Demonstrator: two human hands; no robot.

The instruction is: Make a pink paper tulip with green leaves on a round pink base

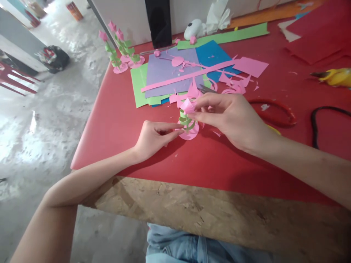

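A small paper flower (188, 120) stands on the red table (115, 120): a pink bud on top, a green spiral stem, a round pink base. My right hand (233, 117) pinches the pink bud from the right with fingertips closed on it. My left hand (155, 137) rests on the table to the left, its fingertips touching the pink base. Three finished paper flowers (120, 51) stand at the table's far left corner.
Sheets of green, purple, blue and pink paper (175, 73) with pink scraps lie behind the flower. Scissors with red handles (274, 111) lie behind my right hand. A yellow glue gun (336, 76) and black cord (315, 124) sit at right. The bare chipboard edge (219, 215) is nearest me.
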